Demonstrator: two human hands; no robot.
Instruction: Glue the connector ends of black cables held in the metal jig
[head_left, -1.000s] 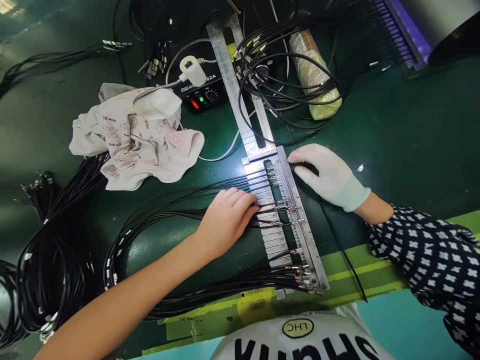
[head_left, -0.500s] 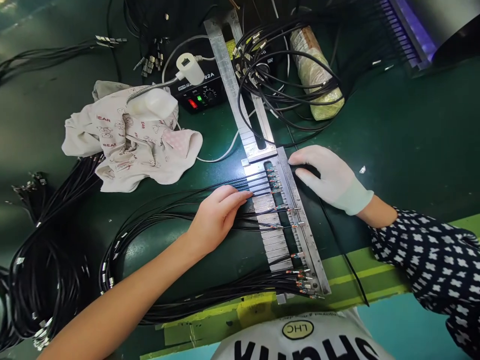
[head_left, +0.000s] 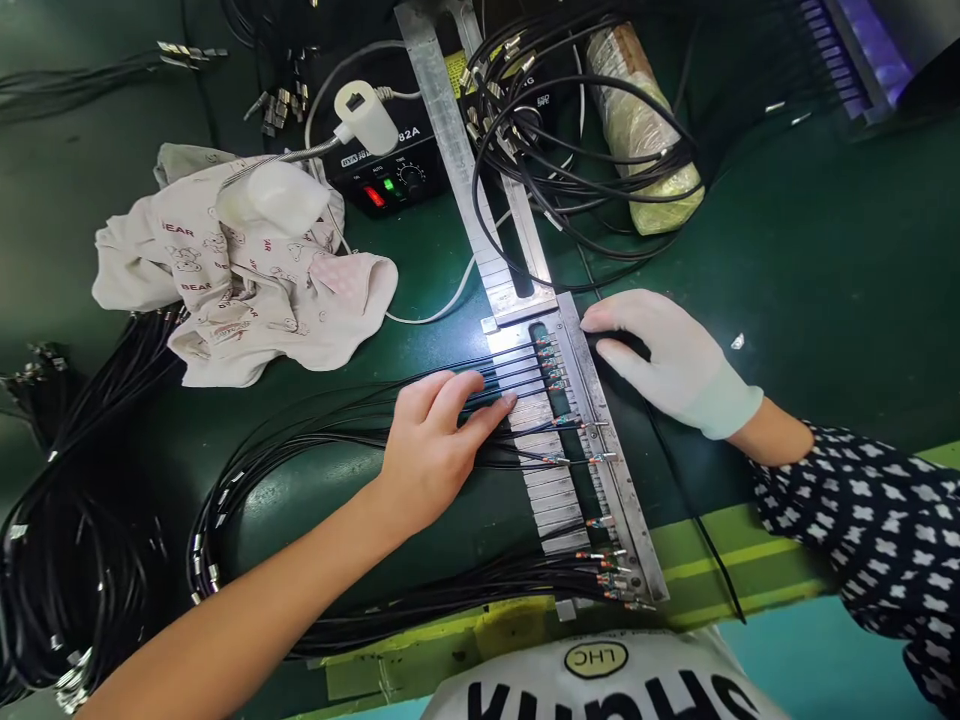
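Observation:
My bare left hand [head_left: 431, 455] lies over thin black cables [head_left: 517, 383] that cross a slotted metal jig [head_left: 551, 493]. Its thumb stretches onto the slotted strip, while the index finger is bent and apart from it; the other fingers are mostly hidden. Small metal terminals [head_left: 555, 363] tip the cables, in a row along the jig's gap. On the right, my right hand [head_left: 667, 360] wears a white glove. Its thumb and forefinger are apart, with the fingertips at the jig's upper right edge and nothing visible between them.
Behind the jig stands a black control box [head_left: 390, 170] with lit switches. A white lamp head [head_left: 366, 115], crumpled cloth [head_left: 262, 290], coiled cables [head_left: 585, 190] and a wrapped roll [head_left: 641, 130] surround it. Cable bundles [head_left: 82, 560] lie at left, another [head_left: 450, 590] along the front.
My left index finger has bent back and parted from the thumb, which now reaches over the slotted strip. My right hand keeps its place beside the jig. The camera view has shifted slightly.

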